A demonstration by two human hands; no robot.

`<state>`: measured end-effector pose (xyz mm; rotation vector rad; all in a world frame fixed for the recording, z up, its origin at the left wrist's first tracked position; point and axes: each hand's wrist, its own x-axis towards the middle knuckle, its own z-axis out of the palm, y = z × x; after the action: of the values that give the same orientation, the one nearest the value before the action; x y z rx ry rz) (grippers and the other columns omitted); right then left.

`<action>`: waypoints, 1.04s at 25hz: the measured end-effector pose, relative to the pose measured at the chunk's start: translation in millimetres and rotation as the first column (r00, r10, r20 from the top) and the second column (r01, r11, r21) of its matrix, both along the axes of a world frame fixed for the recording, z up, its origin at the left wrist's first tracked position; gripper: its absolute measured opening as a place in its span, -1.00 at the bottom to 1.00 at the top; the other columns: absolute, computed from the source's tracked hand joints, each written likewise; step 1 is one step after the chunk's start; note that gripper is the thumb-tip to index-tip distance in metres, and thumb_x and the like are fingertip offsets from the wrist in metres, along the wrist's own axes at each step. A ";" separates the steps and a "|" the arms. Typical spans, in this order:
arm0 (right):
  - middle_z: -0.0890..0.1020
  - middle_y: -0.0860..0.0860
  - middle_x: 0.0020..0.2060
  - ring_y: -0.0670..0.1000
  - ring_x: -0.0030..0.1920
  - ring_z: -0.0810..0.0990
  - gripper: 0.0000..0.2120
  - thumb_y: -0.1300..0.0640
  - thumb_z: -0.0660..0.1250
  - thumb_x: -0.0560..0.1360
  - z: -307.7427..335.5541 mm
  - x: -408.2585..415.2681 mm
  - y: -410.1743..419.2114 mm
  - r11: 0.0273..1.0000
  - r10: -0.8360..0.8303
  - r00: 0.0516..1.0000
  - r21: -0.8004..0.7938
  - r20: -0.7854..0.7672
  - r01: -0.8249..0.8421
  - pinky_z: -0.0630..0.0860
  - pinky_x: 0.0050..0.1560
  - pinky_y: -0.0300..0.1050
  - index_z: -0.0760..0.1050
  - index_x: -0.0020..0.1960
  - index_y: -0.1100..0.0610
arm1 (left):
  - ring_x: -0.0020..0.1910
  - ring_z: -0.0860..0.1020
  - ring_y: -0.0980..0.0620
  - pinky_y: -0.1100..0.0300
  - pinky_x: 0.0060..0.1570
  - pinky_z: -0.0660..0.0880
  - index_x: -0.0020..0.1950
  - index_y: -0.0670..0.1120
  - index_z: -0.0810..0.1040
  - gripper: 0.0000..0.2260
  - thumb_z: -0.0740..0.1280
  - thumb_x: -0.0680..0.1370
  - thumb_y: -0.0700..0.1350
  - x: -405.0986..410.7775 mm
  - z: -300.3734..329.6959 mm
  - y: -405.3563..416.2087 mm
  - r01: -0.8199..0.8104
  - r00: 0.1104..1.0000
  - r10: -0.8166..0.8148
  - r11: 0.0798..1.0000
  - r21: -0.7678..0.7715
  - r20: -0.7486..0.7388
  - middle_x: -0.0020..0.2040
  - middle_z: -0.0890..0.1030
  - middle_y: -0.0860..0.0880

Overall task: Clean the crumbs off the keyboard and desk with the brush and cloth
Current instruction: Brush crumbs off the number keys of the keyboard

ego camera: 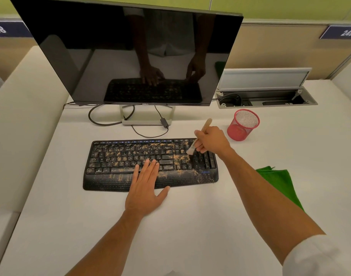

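A black keyboard lies on the white desk, strewn with tan crumbs over its keys and palm rest. My left hand lies flat with straight fingers across the palm rest and lower keys. My right hand grips a wooden-handled brush; its bristles touch the keys just left of the number pad. The number pad looks mostly crumb-free. A green cloth lies on the desk to the right, partly hidden by my right forearm.
A dark monitor on a stand stands behind the keyboard, with cables looping on the desk. A red mesh pen cup stands to the right of the brush. An open cable box is set into the desk at the back right.
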<state>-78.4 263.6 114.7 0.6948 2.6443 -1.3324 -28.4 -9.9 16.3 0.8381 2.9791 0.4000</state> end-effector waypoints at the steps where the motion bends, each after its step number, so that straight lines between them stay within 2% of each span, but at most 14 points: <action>1: 0.71 0.07 -0.34 0.02 -0.36 0.69 -0.68 0.07 0.25 0.63 -0.8 -1.3 1.5 0.999 -0.034 0.999 0.035 -0.043 0.035 0.69 -0.13 0.00 0.62 -0.13 0.27 | 0.60 -0.12 0.05 -0.03 0.54 -0.22 0.61 -0.09 0.09 -0.28 0.05 0.58 0.33 -0.1 -0.1 -0.2 0.001 1.000 -0.001 1.000 0.002 -0.001 0.61 0.05 0.01; 4: 0.70 0.09 -0.27 0.06 -0.25 0.68 -0.67 0.03 0.24 0.62 -5.4 -5.2 1.7 0.987 -0.055 0.992 0.146 -0.114 0.072 0.65 -0.09 0.04 0.62 -0.11 0.25 | 0.60 -0.12 0.05 -0.03 0.54 -0.23 0.61 -0.09 0.09 -0.28 0.05 0.59 0.33 0.0 -0.1 -0.1 0.003 1.000 -0.003 1.000 0.000 -0.003 0.61 0.05 0.01; 7: 0.69 0.10 -0.26 0.10 -0.23 0.68 -0.64 0.02 0.22 0.62 -8.6 -5.6 -2.5 0.980 -0.006 0.998 0.198 -0.069 0.020 0.64 -0.06 0.08 0.61 -0.15 0.25 | 0.60 -0.12 0.06 -0.04 0.55 -0.21 0.61 -0.09 0.09 -0.27 0.05 0.58 0.33 0.1 -0.3 -0.5 0.001 1.000 -0.001 1.000 0.007 -0.002 0.61 0.06 0.01; 13: 0.69 0.18 -0.33 0.19 -0.29 0.69 -0.65 0.16 0.19 0.57 -3.6 0.1 -9.4 0.980 0.074 0.996 0.180 0.045 -0.081 0.66 -0.14 0.14 0.61 -0.19 0.37 | 0.60 -0.11 0.06 -0.05 0.55 -0.19 0.61 -0.09 0.10 -0.27 0.06 0.58 0.33 -0.3 -1.0 -0.1 0.001 1.000 -0.001 1.000 0.005 -0.004 0.61 0.07 0.01; 15: 0.69 0.20 -0.35 0.20 -0.31 0.69 -0.66 0.19 0.21 0.56 0.4 5.5 -8.8 0.979 0.110 0.987 0.156 0.120 -0.128 0.68 -0.18 0.07 0.61 -0.20 0.39 | 0.60 -0.10 0.05 -0.05 0.55 -0.18 0.61 -0.09 0.11 -0.28 0.08 0.58 0.32 -0.2 -1.0 -0.4 0.002 1.000 -0.002 1.000 0.014 -0.004 0.61 0.08 0.01; 18: 0.69 0.20 -0.36 0.16 -0.35 0.70 -0.66 0.23 0.21 0.57 6.3 16.0 -10.0 0.970 0.184 0.961 0.119 0.206 -0.212 0.62 -0.37 -0.15 0.62 -0.26 0.36 | 0.60 -0.11 0.05 -0.06 0.55 -0.18 0.61 -0.09 0.10 -0.28 0.06 0.58 0.33 0.0 -0.4 -0.2 0.001 1.000 -0.001 1.000 0.006 0.000 0.61 0.07 0.01; 22: 0.69 0.17 -0.39 0.16 -0.36 0.69 -0.65 0.23 0.21 0.56 9.4 30.5 -15.0 0.960 0.216 0.956 0.132 0.200 -0.245 0.65 -0.34 -0.08 0.62 -0.29 0.35 | 0.60 -0.13 0.07 -0.04 0.55 -0.21 0.61 -0.09 0.08 -0.27 0.04 0.58 0.33 -0.1 0.4 -0.3 -0.001 1.000 0.001 1.000 -0.001 0.003 0.62 0.05 0.01; 25: 0.67 0.15 -0.42 0.05 -0.45 0.65 -0.65 0.24 0.20 0.55 10.0 45.5 -13.2 0.948 0.255 0.939 0.130 0.231 -0.290 0.61 -0.38 -0.14 0.61 -0.32 0.33 | 0.60 -0.12 0.06 -0.03 0.55 -0.21 0.61 -0.09 0.09 -0.27 0.05 0.58 0.33 -0.3 0.5 -0.2 0.000 1.000 0.000 1.000 0.013 0.000 0.61 0.07 0.00; 26: 0.68 0.15 -0.42 0.07 -0.44 0.66 -0.65 0.23 0.20 0.55 9.5 49.9 -11.5 0.960 0.228 0.951 0.113 0.208 -0.255 0.62 -0.37 -0.12 0.61 -0.31 0.33 | 0.60 -0.11 0.06 -0.03 0.55 -0.20 0.61 -0.09 0.09 -0.27 0.05 0.58 0.33 -0.1 0.7 -0.2 0.002 1.000 -0.002 1.000 0.021 -0.001 0.61 0.08 0.00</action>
<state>-28.5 252.2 124.3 0.4659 2.5812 -0.9731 -28.5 -10.2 17.0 0.8423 2.9797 0.4318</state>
